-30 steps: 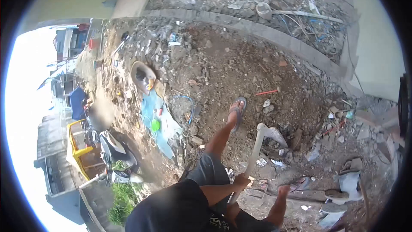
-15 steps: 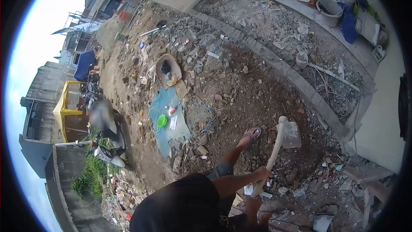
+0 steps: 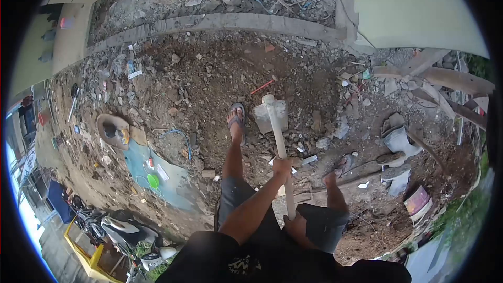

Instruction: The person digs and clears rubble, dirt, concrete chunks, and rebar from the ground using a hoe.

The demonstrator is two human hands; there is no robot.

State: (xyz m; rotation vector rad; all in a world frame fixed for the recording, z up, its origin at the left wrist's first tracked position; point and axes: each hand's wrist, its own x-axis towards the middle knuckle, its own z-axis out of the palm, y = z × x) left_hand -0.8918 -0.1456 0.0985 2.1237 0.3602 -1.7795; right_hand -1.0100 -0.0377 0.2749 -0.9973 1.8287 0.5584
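Observation:
A hoe with a long pale wooden handle [image 3: 279, 139] and a wide, dirt-caked metal blade [image 3: 280, 116] stretches out in front of my body. My left hand [image 3: 282, 168] wraps around the middle of the handle. Farther down, close to the handle's end at my lap, my right hand [image 3: 295, 227] is closed around it. The blade overlaps the loose brown soil just right of my sandalled left foot [image 3: 237, 117]. A thin red strip [image 3: 262, 87] lies on the dirt beyond the hoe head.
A concrete edge strip [image 3: 209, 21] crosses the rubble ahead. At left are a basin-like container [image 3: 112, 130], a blue-green sheet [image 3: 175, 181] with a green bowl [image 3: 153, 181], and parked motorcycles [image 3: 123, 230]. To the right lie wooden beams [image 3: 440, 76], torn sacks [image 3: 401, 141] and a pink-and-white bucket [image 3: 417, 202].
My view has turned to the right, bringing the beams, sacks and bucket in. The hoe stays in both hands, which are now farther apart on its handle.

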